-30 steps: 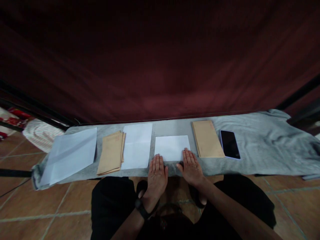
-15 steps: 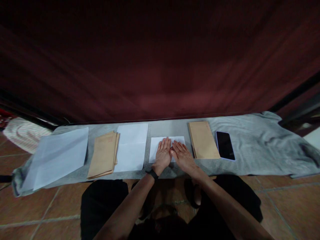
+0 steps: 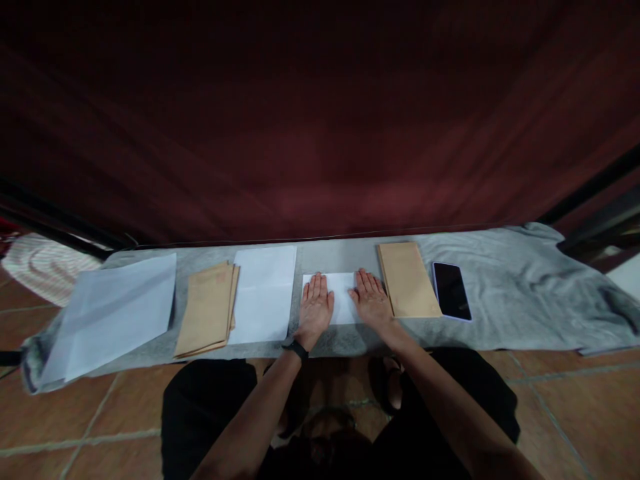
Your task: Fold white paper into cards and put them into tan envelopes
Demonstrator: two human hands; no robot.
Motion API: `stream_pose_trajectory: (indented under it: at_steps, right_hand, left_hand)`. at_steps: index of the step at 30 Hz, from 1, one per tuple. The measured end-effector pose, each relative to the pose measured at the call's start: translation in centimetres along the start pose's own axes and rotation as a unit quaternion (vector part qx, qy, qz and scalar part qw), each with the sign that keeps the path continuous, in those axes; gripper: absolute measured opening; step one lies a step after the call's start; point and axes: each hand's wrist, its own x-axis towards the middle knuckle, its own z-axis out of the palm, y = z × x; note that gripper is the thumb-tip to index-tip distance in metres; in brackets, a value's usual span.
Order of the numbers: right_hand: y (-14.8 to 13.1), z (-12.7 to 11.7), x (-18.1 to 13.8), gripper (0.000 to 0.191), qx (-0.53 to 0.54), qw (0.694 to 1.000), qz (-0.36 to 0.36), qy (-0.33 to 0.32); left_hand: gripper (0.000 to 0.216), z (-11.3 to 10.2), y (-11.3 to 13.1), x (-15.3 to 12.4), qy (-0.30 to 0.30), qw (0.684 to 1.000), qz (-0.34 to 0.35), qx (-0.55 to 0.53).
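Fingers (image 3: 316, 285) on both hands are stretched out flat, holding nothing, just pressing on the white paper (image 3: 342, 297). Left hand (image 3: 315, 307) covers its left side, right hand (image 3: 373, 301) its right. Paper lies on the grey cloth (image 3: 520, 293), between a bigger white sheet (image 3: 263, 293) and a brown envelope (image 3: 409, 279).

Dark red curtain (image 3: 320, 120), tiled floor (image 3: 90, 413)

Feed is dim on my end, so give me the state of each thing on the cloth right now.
left hand: flat, palm down on folded white sheet
right hand: flat, palm down on it
folded white sheet: folded, pressed under both hands
white paper: flat, creased across
envelope stack: fanned
single envelope: flat
phone: screen dark
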Motion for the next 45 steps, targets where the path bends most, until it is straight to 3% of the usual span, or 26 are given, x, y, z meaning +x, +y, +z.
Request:
stream_pose_trajectory:
  at_steps: [5,13,17,23,29,34,39,45]
  right_hand:
    - [0.7,-0.3,1.1,0.055,0.009,1.000,0.009,-0.018]
    - [0.9,-1.7,3.0,0.045,0.013,0.999,0.016,-0.038]
    - [0.5,-2.7,3.4,0.042,-0.009,0.996,0.026,-0.081]
    - [0.3,-3.5,3.8,0.037,-0.007,0.994,0.046,-0.097]
    - [0.2,-4.3,3.9,0.036,0.010,0.990,0.063,-0.125]
    - [0.2,-4.8,4.0,0.039,0.039,0.984,0.093,-0.144]
    - [0.7,-5.0,4.1,0.032,0.097,0.970,0.141,-0.171]
    - [1.8,-5.2,3.6,0.021,0.246,0.921,0.211,-0.218]
  left_hand:
    - [0.059,-0.9,-0.1,-2.5,0.017,1.000,-0.009,0.012]
    - [0.053,-3.0,0.7,-7.3,-0.028,0.993,0.118,0.015]
    - [0.050,-3.8,0.1,-7.1,-0.053,0.988,0.140,0.023]
    - [0.045,-4.0,-0.6,-6.4,-0.096,0.980,0.172,0.040]
    - [0.062,-4.5,-0.7,-5.8,-0.103,0.976,0.193,0.005]
    - [0.066,-4.9,-1.1,-5.4,-0.088,0.979,0.175,-0.047]
    - [0.058,-5.4,-2.2,-5.2,-0.090,0.989,0.114,-0.011]
    - [0.043,-5.5,-3.1,-4.8,-0.071,0.997,0.027,0.012]
